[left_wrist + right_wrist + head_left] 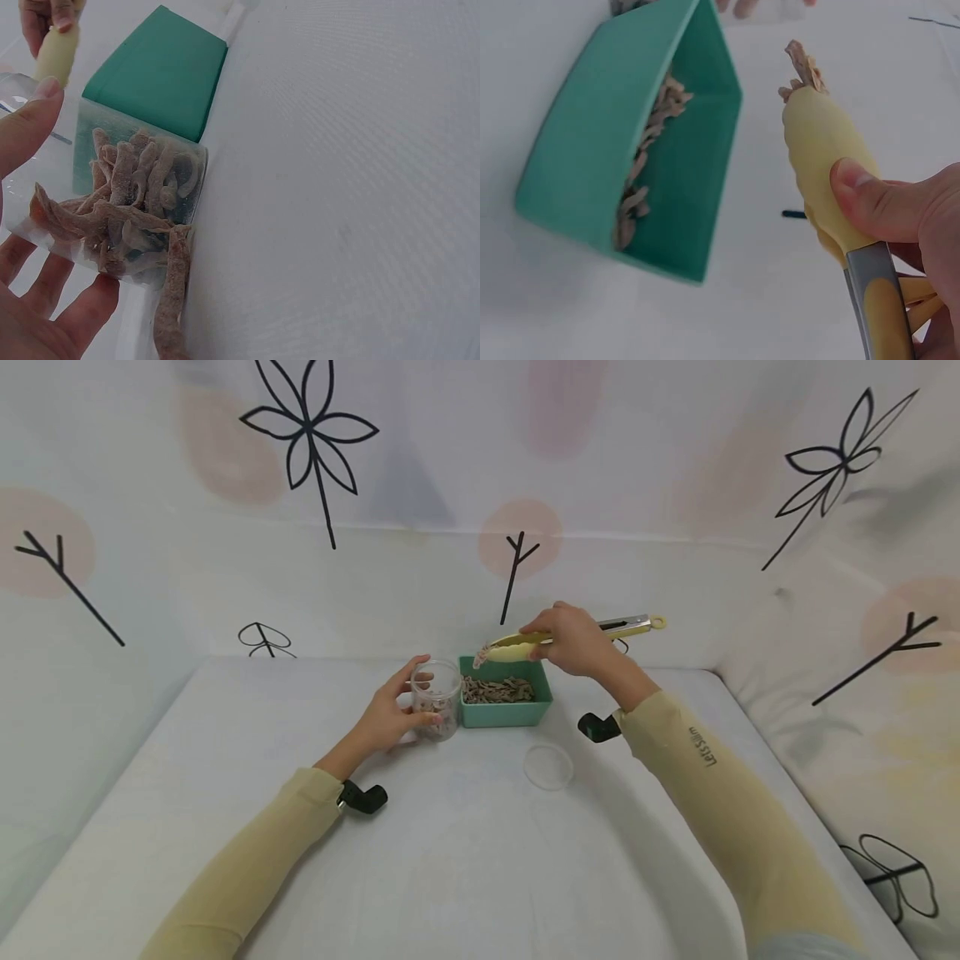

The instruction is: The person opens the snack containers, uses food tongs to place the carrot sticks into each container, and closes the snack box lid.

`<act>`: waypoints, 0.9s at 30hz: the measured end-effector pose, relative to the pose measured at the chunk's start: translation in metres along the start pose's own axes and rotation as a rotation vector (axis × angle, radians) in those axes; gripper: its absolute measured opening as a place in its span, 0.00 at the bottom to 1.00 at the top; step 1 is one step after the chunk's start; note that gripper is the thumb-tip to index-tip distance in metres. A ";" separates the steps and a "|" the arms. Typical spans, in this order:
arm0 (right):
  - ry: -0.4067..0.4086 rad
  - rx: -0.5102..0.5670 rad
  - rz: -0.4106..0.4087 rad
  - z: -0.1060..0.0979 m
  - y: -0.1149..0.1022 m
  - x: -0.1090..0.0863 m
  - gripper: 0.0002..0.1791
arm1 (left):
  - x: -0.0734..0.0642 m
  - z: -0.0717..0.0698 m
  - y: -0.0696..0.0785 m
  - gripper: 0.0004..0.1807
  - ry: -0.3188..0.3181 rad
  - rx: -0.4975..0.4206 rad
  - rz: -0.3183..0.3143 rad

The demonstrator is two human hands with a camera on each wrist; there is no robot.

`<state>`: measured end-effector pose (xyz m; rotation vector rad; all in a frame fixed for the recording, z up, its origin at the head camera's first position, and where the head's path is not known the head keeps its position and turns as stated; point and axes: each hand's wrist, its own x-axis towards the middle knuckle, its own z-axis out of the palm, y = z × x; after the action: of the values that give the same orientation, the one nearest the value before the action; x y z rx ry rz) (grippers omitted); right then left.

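My left hand (pixel 378 724) grips a clear round jar (pixel 437 681), its thumb on the near side and fingers behind. Brownish dried strips (pixel 124 202) fill the jar's lower part in the left wrist view. One longer strip (pixel 174 292) lies outside it, beside the base. Yellow tongs (pixel 513 652) with metal arms are in my right hand (pixel 573 643), thumb pressed on one yellow head. Their tips pinch a few dried pieces (pixel 804 71), above the green box's far left corner near the jar. The green rectangular box (pixel 502 717) holds many similar pieces and stands right beside the jar.
A clear round lid (pixel 548 767) lies on the white table (pixel 450 860), in front of the box and to its right. Behind the table hangs a white backdrop (pixel 420 593) with line-drawn flowers. Black cameras (pixel 363 797) stick out from both wrists.
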<state>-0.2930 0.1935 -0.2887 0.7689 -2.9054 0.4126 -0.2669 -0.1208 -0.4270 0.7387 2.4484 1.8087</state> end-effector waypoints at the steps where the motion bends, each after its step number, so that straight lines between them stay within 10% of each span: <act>1: 0.006 0.003 -0.012 -0.002 -0.003 0.000 0.22 | 0.000 0.000 0.000 0.51 0.000 0.000 -0.001; 15: 0.036 -0.130 -0.245 -0.004 -0.057 0.006 0.22 | 0.000 -0.001 0.001 0.52 0.001 0.027 -0.050; 27: -0.010 -0.270 -0.278 0.005 -0.078 0.011 0.24 | 0.001 0.000 0.000 0.52 0.003 0.021 -0.062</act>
<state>-0.2638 0.1221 -0.2731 1.1047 -2.7239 -0.0111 -0.2673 -0.1204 -0.4267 0.6542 2.4672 1.7663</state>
